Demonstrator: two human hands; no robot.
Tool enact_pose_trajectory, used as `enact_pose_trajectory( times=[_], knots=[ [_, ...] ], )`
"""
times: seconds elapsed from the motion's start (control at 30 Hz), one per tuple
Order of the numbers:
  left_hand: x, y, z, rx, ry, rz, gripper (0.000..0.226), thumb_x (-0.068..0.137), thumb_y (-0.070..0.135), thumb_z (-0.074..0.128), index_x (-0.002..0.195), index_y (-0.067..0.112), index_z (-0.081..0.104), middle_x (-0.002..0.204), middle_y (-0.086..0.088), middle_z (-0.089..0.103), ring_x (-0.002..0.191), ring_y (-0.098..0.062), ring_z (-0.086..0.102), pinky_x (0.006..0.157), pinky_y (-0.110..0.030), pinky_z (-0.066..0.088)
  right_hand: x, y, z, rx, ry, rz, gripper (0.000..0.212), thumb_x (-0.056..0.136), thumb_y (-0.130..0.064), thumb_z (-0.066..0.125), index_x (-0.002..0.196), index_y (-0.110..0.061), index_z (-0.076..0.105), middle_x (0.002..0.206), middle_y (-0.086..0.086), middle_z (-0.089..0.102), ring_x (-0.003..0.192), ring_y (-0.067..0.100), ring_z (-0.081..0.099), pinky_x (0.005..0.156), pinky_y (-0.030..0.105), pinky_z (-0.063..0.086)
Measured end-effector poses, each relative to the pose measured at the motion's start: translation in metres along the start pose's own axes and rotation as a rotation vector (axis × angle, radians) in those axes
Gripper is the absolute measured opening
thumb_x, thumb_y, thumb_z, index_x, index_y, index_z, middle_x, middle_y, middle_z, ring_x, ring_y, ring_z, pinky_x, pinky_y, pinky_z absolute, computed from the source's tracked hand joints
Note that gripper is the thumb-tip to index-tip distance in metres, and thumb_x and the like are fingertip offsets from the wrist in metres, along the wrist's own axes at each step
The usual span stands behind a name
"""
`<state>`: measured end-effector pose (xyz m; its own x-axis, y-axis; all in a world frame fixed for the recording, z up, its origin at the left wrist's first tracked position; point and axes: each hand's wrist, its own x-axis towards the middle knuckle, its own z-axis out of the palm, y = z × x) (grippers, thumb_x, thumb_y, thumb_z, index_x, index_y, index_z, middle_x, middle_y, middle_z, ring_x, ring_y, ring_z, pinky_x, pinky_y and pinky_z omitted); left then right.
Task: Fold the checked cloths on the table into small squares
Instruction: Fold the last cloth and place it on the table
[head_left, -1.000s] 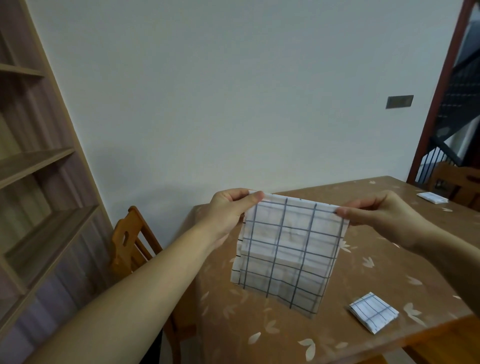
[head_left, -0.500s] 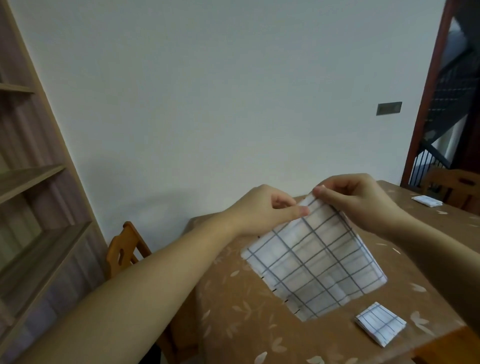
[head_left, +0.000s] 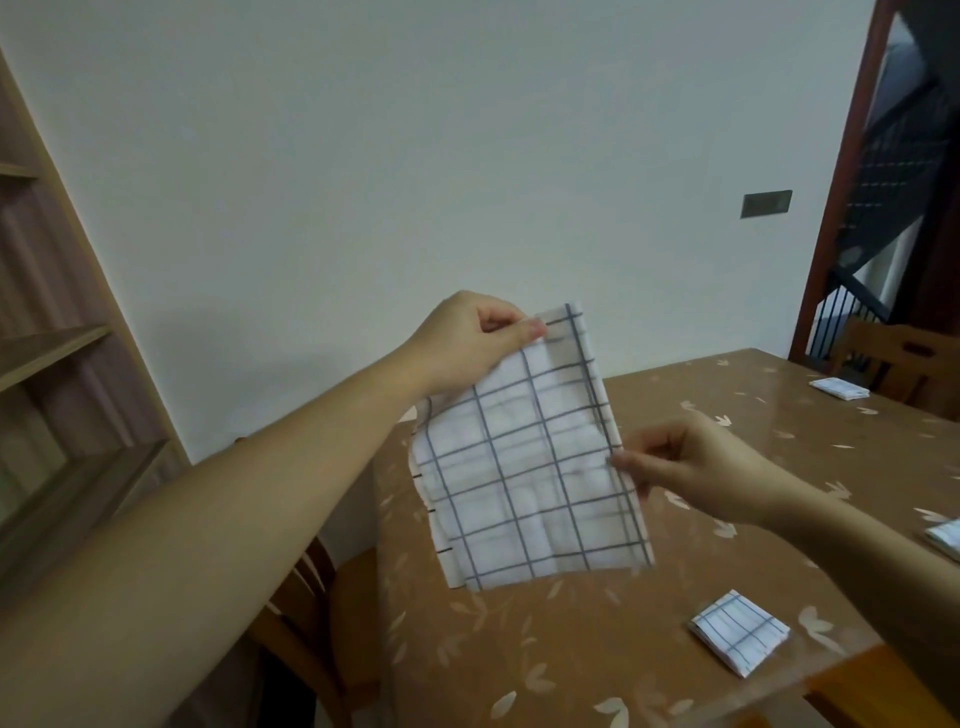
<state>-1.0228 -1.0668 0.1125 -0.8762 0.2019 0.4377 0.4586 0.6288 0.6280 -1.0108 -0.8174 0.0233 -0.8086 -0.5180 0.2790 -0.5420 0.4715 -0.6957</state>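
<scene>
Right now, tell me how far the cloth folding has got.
Done: three small folded squares lie on the table: near edge, right edge, far side. In hand: the left hand pinches the top corner of a partly folded checked cloth; the right hand pinches its right edge. Left: folding this one down smaller.

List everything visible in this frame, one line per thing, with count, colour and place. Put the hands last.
held checked cloth: 1, white with dark grid, in the air over the table's left end
folded cloth squares: 3, white checked, on the table: near right, right edge, far right
table: 1, brown with leaf pattern, centre right
chairs: 2, orange wood, left of the table and far right
shelf unit: 1, wood, left edge
wall plate: 1, dark, on the white wall
left hand: pinches the cloth's top corner
right hand: pinches its right edge
</scene>
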Motion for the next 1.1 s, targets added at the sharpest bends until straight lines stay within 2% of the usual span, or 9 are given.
enact_pose_trajectory(
  times=[0.13, 0.3, 0.4, 0.53, 0.63, 0.8, 0.93, 1.0, 1.1],
  knots=[
    [0.001, 0.005, 0.001, 0.02, -0.007, -0.019, 0.021, 0.092, 0.037, 0.064, 0.08, 0.024, 0.075, 0.086, -0.017, 0.073, 0.07, -0.012, 0.058, 0.07, -0.027, 0.045, -0.006, 0.012, 0.003, -0.134, -0.125, 0.088, 0.008, 0.089, -0.023, 0.07, 0.083, -0.021, 0.076, 0.074, -0.004, 0.076, 0.067, 0.003, 0.071, 0.069, 0.019, 0.057],
    [-0.008, 0.019, 0.004, 0.007, -0.091, 0.004, 0.023, 0.094, 0.037, 0.061, 0.076, 0.028, 0.073, 0.053, 0.008, 0.05, 0.051, -0.006, 0.038, 0.052, -0.017, 0.033, -0.009, 0.014, -0.001, -0.433, -0.239, 0.075, 0.015, 0.084, -0.044, 0.069, 0.096, -0.035, 0.069, 0.093, -0.016, 0.071, 0.088, -0.001, 0.068, 0.082, 0.024, 0.058],
    [-0.011, 0.028, 0.011, 0.0, -0.161, 0.011, 0.025, 0.094, 0.039, 0.061, 0.085, 0.022, 0.077, 0.059, 0.008, 0.055, 0.054, -0.005, 0.043, 0.056, -0.016, 0.035, -0.007, 0.0, -0.003, 0.006, -0.115, 0.052, 0.04, 0.08, -0.043, 0.075, 0.117, -0.034, 0.062, 0.109, -0.017, 0.073, 0.101, 0.0, 0.068, 0.084, 0.021, 0.056],
    [-0.016, 0.036, 0.014, -0.07, -0.13, 0.019, 0.019, 0.092, 0.036, 0.064, 0.081, 0.024, 0.076, 0.067, 0.002, 0.067, 0.063, -0.006, 0.054, 0.066, -0.019, 0.045, -0.004, -0.016, -0.009, 0.241, -0.084, 0.039, 0.011, 0.089, -0.017, 0.069, 0.092, -0.008, 0.073, 0.09, 0.005, 0.079, 0.083, 0.02, 0.076, 0.072, 0.031, 0.06],
    [-0.019, 0.025, 0.008, -0.25, 0.013, -0.07, 0.015, 0.087, 0.035, 0.068, 0.085, 0.023, 0.076, 0.088, -0.002, 0.075, 0.088, -0.012, 0.067, 0.091, -0.032, 0.05, -0.008, -0.013, -0.021, 0.312, -0.034, 0.077, 0.035, 0.085, -0.025, 0.072, 0.08, 0.009, 0.065, 0.083, 0.031, 0.069, 0.074, 0.049, 0.065, 0.074, 0.053, 0.056],
    [-0.046, -0.003, 0.027, -0.913, -0.082, -0.433, 0.074, 0.073, 0.077, 0.051, 0.106, 0.016, 0.076, 0.125, -0.016, 0.066, 0.116, -0.031, 0.063, 0.097, -0.044, 0.05, -0.018, -0.008, -0.04, 0.518, 0.071, 0.188, 0.029, 0.073, -0.028, 0.072, 0.079, 0.0, 0.074, 0.085, 0.027, 0.072, 0.071, 0.033, 0.071, 0.065, 0.035, 0.061],
    [-0.063, -0.014, 0.067, -0.86, -0.287, -0.456, 0.101, 0.058, 0.07, 0.076, 0.138, 0.015, 0.052, 0.139, -0.013, 0.057, 0.129, -0.03, 0.054, 0.108, -0.05, 0.042, -0.027, -0.003, -0.043, 0.564, 0.181, 0.274, 0.021, 0.088, -0.018, 0.068, 0.09, 0.003, 0.071, 0.091, 0.026, 0.074, 0.081, 0.037, 0.072, 0.067, 0.037, 0.061],
    [-0.065, -0.007, 0.078, -0.668, -0.269, -0.398, 0.074, 0.07, 0.045, 0.083, 0.133, 0.017, 0.055, 0.134, -0.007, 0.062, 0.123, -0.022, 0.059, 0.107, -0.047, 0.044, -0.033, -0.001, -0.042, 0.55, 0.206, 0.304, 0.019, 0.091, -0.017, 0.066, 0.092, 0.001, 0.07, 0.091, 0.024, 0.075, 0.082, 0.037, 0.073, 0.069, 0.039, 0.061],
    [-0.069, 0.002, 0.088, -0.512, -0.178, -0.343, 0.022, 0.09, 0.017, 0.068, 0.111, 0.023, 0.068, 0.114, 0.001, 0.073, 0.106, -0.011, 0.068, 0.098, -0.033, 0.051, -0.042, 0.002, -0.042, 0.501, 0.195, 0.32, 0.019, 0.092, -0.017, 0.064, 0.096, 0.001, 0.07, 0.093, 0.023, 0.075, 0.083, 0.035, 0.073, 0.075, 0.042, 0.06]
  ],
)
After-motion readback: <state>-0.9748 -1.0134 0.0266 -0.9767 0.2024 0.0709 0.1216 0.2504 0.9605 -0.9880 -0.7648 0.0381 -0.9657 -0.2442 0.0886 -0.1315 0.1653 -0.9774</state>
